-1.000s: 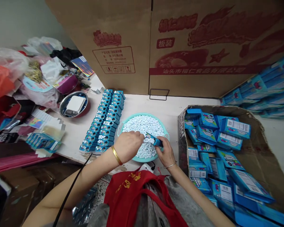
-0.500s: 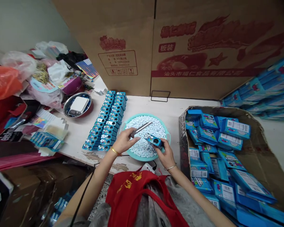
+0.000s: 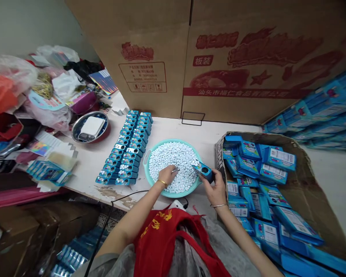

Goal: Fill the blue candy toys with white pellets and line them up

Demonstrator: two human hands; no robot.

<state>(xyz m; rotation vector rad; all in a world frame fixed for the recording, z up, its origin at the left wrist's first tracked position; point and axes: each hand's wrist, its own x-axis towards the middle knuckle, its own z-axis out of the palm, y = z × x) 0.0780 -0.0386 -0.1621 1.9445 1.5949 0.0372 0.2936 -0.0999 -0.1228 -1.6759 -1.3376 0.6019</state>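
Note:
A turquoise basin (image 3: 146,169) full of small white candies (image 3: 173,154) stands in front of me. My left hand (image 3: 167,176) is closed and dips into the candies. Only a bit of the metal scoop (image 3: 176,169) in its fingers shows; the rest is hidden by the hand and the candies. Over the basin's right rim, my right hand (image 3: 215,188) grips a small blue candy box (image 3: 204,169). This box is tilted, with a dark round window in its face and white candies at its left end.
Two rows of small blue boxes (image 3: 128,154) stand left of the basin. To the right, a cut-open carton (image 3: 308,169) holds many blue packs. A large cardboard box (image 3: 150,104) closes off the back. Further left are a steel bowl (image 3: 106,130) with a white scale (image 3: 92,127) and bags.
My left hand has gone down into the candies with the scoop, which was raised over the basin before. My right hand has moved right with the box.

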